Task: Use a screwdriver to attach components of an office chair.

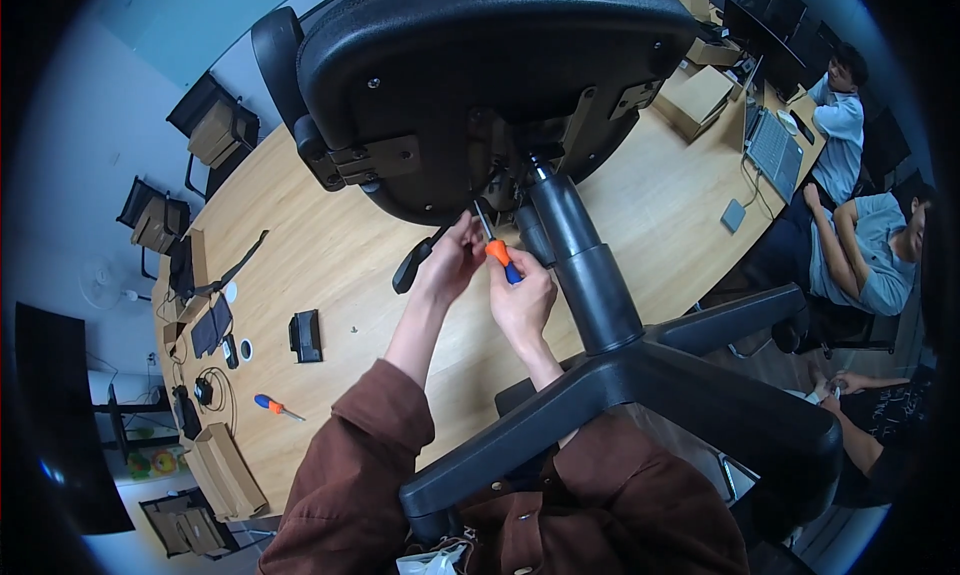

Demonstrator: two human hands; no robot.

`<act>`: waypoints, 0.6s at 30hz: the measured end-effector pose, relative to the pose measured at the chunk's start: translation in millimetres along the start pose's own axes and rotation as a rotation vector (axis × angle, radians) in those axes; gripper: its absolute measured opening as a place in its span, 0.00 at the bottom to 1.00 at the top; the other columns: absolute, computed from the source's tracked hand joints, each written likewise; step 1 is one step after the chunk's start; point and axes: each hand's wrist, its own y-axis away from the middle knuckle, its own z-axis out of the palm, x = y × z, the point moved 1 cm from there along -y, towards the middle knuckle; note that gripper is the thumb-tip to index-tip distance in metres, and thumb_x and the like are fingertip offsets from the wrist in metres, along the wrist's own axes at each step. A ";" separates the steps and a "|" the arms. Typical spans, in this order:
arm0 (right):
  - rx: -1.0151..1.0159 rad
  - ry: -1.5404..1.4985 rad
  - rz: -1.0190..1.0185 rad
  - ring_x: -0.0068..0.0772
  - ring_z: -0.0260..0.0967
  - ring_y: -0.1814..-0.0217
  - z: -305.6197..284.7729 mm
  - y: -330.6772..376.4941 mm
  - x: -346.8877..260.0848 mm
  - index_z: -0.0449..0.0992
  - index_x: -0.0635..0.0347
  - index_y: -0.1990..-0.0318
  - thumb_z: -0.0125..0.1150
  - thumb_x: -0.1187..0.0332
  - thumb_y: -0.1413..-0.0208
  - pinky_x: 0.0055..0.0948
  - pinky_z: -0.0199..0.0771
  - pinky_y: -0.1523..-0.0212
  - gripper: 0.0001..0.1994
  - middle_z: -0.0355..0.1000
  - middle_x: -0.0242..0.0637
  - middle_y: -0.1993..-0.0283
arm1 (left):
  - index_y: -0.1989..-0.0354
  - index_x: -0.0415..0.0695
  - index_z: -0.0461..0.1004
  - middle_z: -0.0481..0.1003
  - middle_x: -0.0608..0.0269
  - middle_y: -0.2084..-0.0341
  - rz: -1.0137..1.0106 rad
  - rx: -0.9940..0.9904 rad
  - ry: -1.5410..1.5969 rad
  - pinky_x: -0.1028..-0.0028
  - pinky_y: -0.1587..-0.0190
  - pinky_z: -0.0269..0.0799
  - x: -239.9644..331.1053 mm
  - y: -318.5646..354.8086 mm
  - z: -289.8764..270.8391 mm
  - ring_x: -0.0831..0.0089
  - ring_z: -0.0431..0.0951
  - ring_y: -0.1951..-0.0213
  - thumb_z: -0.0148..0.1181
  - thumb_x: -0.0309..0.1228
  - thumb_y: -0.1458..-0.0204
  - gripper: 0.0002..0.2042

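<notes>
An office chair is tipped over the table, with the dark underside of its seat (400, 95) facing me. Its gas column (582, 245) slants down to a black star base (620, 375) close to my body. My right hand (525, 300) is closed round the orange and blue handle of a screwdriver (497, 250). The shaft points up at the mechanism under the seat, where the tip is lost in shadow. Beside the shaft, my left hand (455, 260) has its fingers pinched together; whatever they hold is hidden. A black lever paddle (412, 265) sticks out next to that hand.
A second screwdriver (278, 407), a black box-like part (306, 336) and a tiny metal piece (353, 329) lie on the wooden table (400, 425). Cables and cardboard (225, 470) are at the left. At the right are a laptop (775, 150), a carton (693, 100) and several seated people.
</notes>
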 end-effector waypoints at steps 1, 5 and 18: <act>-0.032 -0.075 0.059 0.45 0.78 0.58 1.9 -0.1 2.0 0.81 0.61 0.58 0.66 0.63 0.49 0.37 0.73 0.52 0.14 0.80 0.44 0.63 | 0.62 0.42 0.70 0.63 0.73 0.77 -0.001 0.001 -0.002 0.78 0.66 0.65 -9.6 9.5 -0.4 0.80 0.65 0.72 0.49 0.39 0.34 0.12; -0.059 -0.075 0.186 0.42 0.78 0.59 8.2 2.5 5.7 0.80 0.61 0.56 0.64 0.57 0.47 0.36 0.73 0.52 0.17 0.80 0.43 0.62 | 0.68 0.47 0.72 0.69 0.70 0.76 0.024 0.239 -0.401 0.76 0.74 0.63 -54.1 53.2 1.6 0.81 0.67 0.76 0.42 0.49 0.34 0.20; -0.120 -0.236 0.320 0.31 0.77 0.62 5.0 0.6 0.5 0.75 0.68 0.54 0.57 0.55 0.39 0.28 0.72 0.59 0.20 0.80 0.42 0.65 | 0.54 0.38 0.74 0.76 0.67 0.66 0.112 0.045 -0.289 0.77 0.60 0.71 -89.0 84.6 4.9 0.81 0.74 0.64 0.46 0.36 0.36 0.14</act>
